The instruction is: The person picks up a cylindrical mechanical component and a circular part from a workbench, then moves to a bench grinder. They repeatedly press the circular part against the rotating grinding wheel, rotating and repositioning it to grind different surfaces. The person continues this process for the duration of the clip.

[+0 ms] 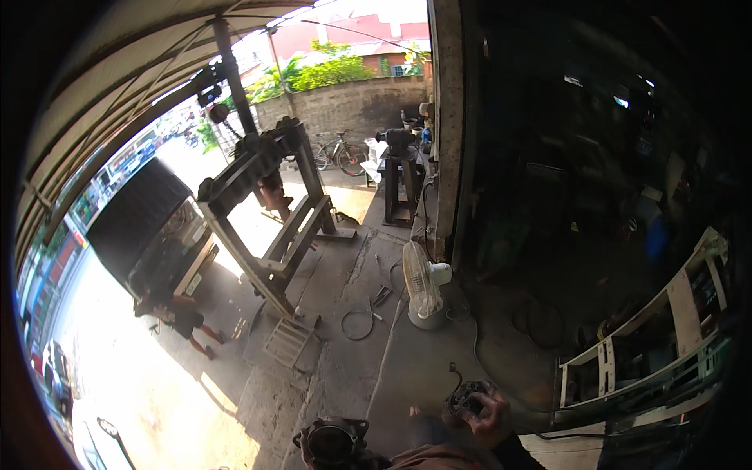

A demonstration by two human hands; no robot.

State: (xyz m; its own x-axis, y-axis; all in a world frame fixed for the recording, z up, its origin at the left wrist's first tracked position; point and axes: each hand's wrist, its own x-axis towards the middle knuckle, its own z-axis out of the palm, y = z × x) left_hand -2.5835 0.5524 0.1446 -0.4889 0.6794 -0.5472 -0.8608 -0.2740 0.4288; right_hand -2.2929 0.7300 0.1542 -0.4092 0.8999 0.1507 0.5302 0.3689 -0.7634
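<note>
At the lower edge, right of the middle, my right hand (pixel 492 417) is closed around a round, dark, greasy metal part (pixel 464 399) with holes or recesses in its face. Its fingers curl over the near right side of the part, and a dark sleeve covers the wrist. My left hand cannot be made out. To the left, a dark cast metal housing (pixel 362 427) with a wide round opening and flange ears stands low in front of me. A short bent bar or strap (pixel 454 377) shows just beyond the held part.
A standing fan (pixel 423 290) with a trailing cable is ahead on the concrete floor. A heavy steel press frame (pixel 301 235) stands left of it. Near that lie a hose loop (pixel 357 324) and a metal grate (pixel 287 342). A ladder-like frame (pixel 685 309) is at right; another person (pixel 184 317) stands beside a truck.
</note>
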